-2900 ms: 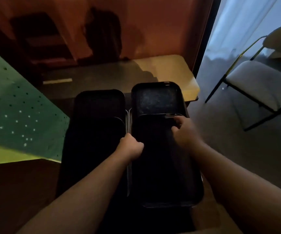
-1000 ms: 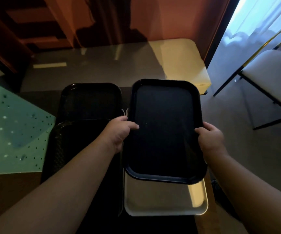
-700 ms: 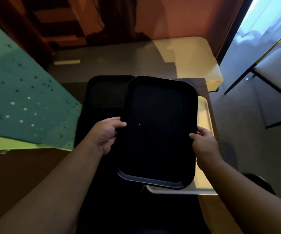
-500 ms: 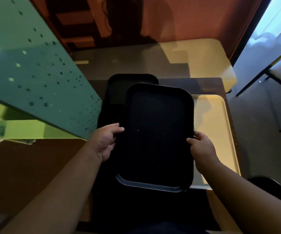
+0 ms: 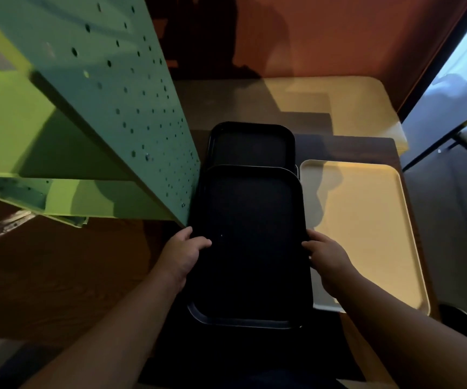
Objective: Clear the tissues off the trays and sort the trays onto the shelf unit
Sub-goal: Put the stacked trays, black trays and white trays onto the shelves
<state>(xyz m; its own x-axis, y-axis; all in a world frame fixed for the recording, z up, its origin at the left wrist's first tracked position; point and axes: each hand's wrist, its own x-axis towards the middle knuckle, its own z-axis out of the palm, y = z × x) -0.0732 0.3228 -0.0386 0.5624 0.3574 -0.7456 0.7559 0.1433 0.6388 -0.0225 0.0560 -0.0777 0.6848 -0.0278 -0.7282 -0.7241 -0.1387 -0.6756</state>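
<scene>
Three trays: two black, one cream.
My left hand (image 5: 183, 252) and right hand (image 5: 326, 255) curl fingers round the near black tray (image 5: 250, 242), beside the green shelf unit (image 5: 91, 113); the far black tray (image 5: 252, 144) and the cream tray (image 5: 367, 226) lie on the table (image 5: 367, 146).

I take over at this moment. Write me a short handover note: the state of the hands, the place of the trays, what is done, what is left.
Left hand and right hand grip the long sides of a black tray, beside the green shelf unit.
A second black tray lies behind it; a cream tray lies to the right.
Done: no tissues visible on these trays.
Left: all three trays still need shelving.
</scene>
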